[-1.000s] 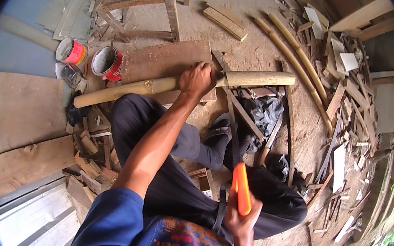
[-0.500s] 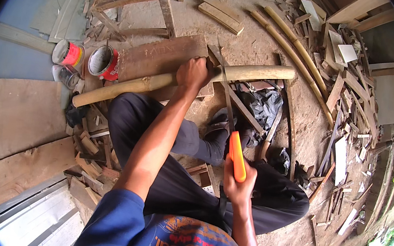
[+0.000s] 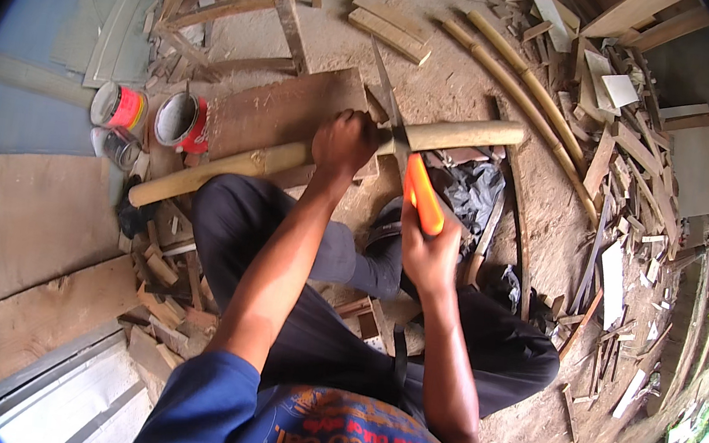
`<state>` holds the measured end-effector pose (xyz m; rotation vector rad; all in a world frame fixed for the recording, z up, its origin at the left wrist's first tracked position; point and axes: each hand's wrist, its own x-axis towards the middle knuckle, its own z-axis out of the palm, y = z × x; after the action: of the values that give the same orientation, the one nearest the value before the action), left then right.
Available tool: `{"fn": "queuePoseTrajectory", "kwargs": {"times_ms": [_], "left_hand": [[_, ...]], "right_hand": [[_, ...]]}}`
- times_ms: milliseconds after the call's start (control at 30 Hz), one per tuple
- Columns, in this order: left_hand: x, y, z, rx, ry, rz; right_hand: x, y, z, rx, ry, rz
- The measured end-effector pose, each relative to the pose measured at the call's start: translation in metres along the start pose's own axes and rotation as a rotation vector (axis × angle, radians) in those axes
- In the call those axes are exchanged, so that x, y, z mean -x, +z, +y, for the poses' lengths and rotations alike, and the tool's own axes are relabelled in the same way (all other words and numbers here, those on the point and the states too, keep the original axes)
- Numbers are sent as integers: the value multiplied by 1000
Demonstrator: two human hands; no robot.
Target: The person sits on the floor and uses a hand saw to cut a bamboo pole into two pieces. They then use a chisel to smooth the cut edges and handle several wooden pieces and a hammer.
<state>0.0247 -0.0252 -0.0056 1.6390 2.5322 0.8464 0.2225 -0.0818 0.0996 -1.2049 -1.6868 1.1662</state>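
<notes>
A thick, pale bamboo pole (image 3: 462,135) lies crosswise in front of me, over a reddish-brown wooden block (image 3: 288,112) and close to my left knee. My left hand (image 3: 346,143) is closed around the pole just left of a hand saw (image 3: 396,116). The saw's long tapering blade crosses the pole and points away from me; whether it has cut in is too small to tell. In my right hand (image 3: 431,250) is the saw's orange handle (image 3: 424,196), gripped with wrapped fingers. The pole's right end sticks out past the blade.
Two paint cans (image 3: 181,120) stand at the left. A wooden frame stool (image 3: 239,8) is at the far left. Two long bamboo poles (image 3: 521,87) lie at the far right beside heaped wood scraps (image 3: 632,194). Black plastic (image 3: 474,187) and a long-handled blade (image 3: 482,246) lie near my right leg.
My right hand has pushed the saw forward, away from me, so its handle is now close to the pole. My left hand stays on the pole.
</notes>
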Motion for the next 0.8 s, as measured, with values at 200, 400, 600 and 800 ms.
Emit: {"fn": "queuePoseTrajectory", "kwargs": {"times_ms": [200,400,600,800], "left_hand": [[-4,-3,1,21,15,-41],[-20,-20,11,-42,-150,-167],[-20,-18,16,-43,-177,-150],[-20,-15,11,-25,-126,-88]], "right_hand": [[44,2,-8,-83,236,14],[117,-42,-3,41,209,-62],[153,-69,-16,115,198,-55],[139,-60,-26,105,203,-71]]}}
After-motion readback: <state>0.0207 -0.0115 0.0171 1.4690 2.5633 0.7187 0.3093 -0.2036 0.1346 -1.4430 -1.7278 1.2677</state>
